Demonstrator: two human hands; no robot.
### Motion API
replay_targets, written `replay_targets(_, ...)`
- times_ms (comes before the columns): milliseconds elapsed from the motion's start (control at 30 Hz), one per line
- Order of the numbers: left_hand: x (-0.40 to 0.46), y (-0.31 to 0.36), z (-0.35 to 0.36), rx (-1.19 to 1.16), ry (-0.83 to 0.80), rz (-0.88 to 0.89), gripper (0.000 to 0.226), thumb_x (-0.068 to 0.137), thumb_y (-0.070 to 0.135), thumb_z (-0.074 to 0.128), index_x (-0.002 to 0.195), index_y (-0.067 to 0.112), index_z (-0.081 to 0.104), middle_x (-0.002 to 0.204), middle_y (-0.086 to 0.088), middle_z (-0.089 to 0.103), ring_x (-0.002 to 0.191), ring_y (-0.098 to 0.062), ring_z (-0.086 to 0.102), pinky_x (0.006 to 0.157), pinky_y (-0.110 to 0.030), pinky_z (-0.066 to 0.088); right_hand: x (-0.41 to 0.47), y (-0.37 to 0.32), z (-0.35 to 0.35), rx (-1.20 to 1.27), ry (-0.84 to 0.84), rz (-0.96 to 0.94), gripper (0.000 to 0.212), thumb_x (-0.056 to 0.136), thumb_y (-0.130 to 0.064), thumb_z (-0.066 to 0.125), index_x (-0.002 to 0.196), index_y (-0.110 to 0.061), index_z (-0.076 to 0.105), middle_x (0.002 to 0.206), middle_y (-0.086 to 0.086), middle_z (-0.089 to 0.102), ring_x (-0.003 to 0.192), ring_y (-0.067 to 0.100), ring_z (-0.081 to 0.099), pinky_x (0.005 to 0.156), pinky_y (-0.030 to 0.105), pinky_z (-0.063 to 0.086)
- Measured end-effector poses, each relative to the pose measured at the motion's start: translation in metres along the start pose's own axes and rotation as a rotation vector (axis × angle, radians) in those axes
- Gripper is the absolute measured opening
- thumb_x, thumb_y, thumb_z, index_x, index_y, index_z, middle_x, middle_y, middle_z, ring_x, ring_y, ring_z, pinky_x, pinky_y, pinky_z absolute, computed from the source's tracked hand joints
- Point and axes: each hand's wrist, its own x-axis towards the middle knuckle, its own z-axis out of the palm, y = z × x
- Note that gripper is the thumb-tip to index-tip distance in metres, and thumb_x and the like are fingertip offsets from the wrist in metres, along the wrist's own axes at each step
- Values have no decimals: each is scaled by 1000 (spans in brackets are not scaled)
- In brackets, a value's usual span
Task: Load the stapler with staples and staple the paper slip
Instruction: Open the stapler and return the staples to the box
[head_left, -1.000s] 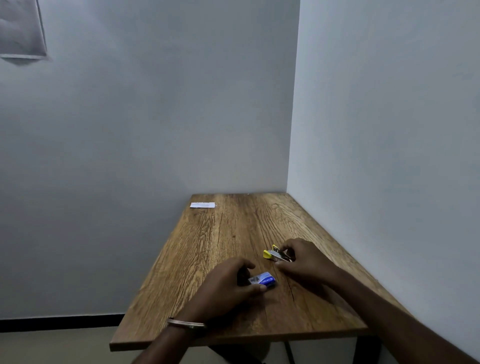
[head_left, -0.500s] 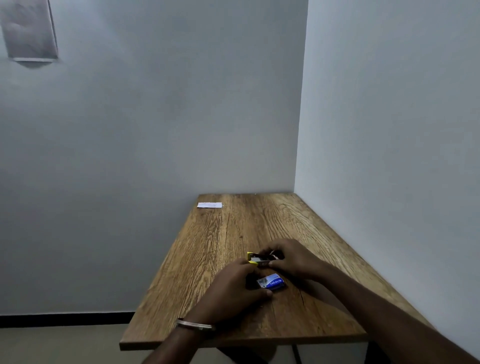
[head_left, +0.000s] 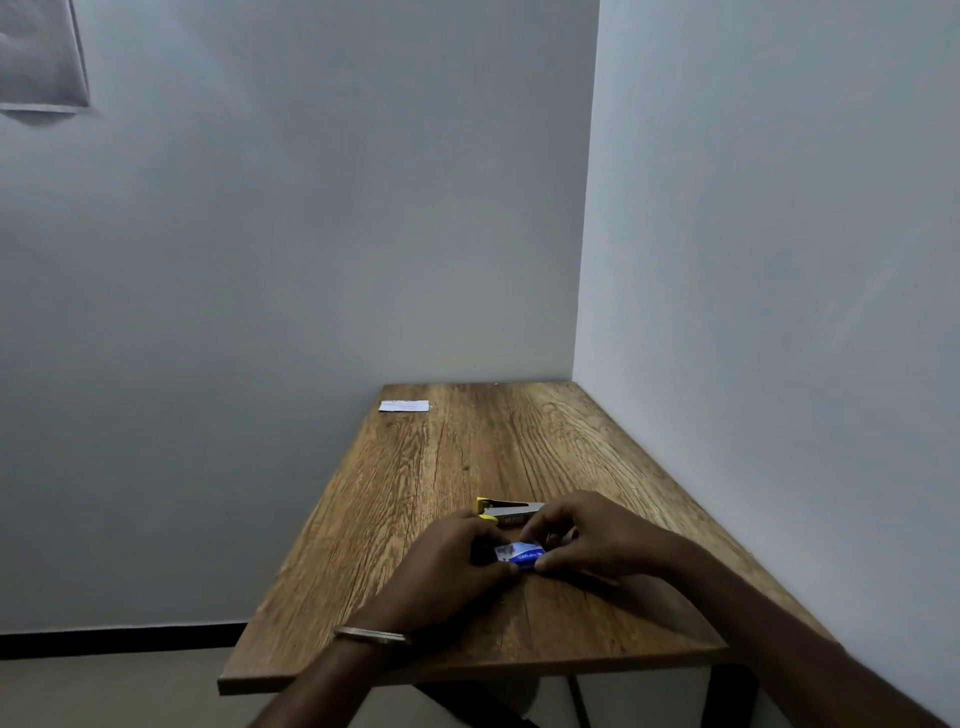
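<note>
Holding the staple box (head_left: 521, 554) from both sides, my left hand (head_left: 451, 566) and right hand (head_left: 597, 540) met over the near part of the tabletop (head_left: 467, 457). Left fingers (head_left: 493, 530) were curled on the box's left end; right fingers (head_left: 545, 519) pinched its right end. The stapler (head_left: 510, 511) lay flat on the tabletop just behind the box, its yellow end pointing left, apart from my grasp. The paper slip (head_left: 404, 406) rested at the far left corner, well apart. A bangle (head_left: 370, 635) circled my left wrist.
</note>
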Motion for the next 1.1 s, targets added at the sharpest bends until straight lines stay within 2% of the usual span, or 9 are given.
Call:
replay_targets(100,3,1,-4,19,34,3,32,85,40,68,114,27,69,107,10,66,90,0,58,81,-24,52,4,-1,-1,-2,72,-18,30,83,-25,79,113,-24,73,103,-15,69,92,-4,63,73,12,50)
replay_targets(233,16,-2,-11,46,103,15,36,87,37,66,122,27,64,112,11,65,94,1,55,83,-20,48,11,-3,-4,-27,224,-28,25,84,-30,77,108,-26,73,100,-14,68,90,-2,62,72,12,48)
replay_targets(467,41,-6,-10,105,157,3,34,87,30,68,120,22,67,113,6,69,101,-7,60,88,-28,50,27,2,6,-79,392,31,27,84,-27,76,110,-20,75,105,-8,71,95,3,62,78,16,47)
replay_targets(633,44,-11,-1,99,145,-35,31,88,29,67,118,20,68,114,4,69,102,-9,61,90,-30,51,27,6,19,3,442,109,19,84,-28,76,103,-29,77,95,-15,70,88,-2,62,72,15,45)
replay_targets(767,45,-14,2,117,154,-41,33,87,31,68,118,22,69,113,5,68,100,-8,61,89,-30,51,26,5,18,-18,462,117,19,81,-27,80,100,-26,79,90,-14,72,84,-3,64,67,12,43)
replay_targets(900,50,-17,1,129,122,-34,32,87,31,68,118,22,69,112,5,69,99,-9,61,89,-32,52,28,7,16,-49,452,103,24,80,-24,81,103,-22,79,94,-8,76,85,-1,66,71,13,48)
replay_targets(1100,73,-23,4,176,92,-37,33,89,28,65,121,19,68,116,1,68,103,-13,61,90,-31,50,45,18,11,-95,434,112,25,82,-23,79,107,-18,78,97,-4,77,84,3,69,79,27,58)
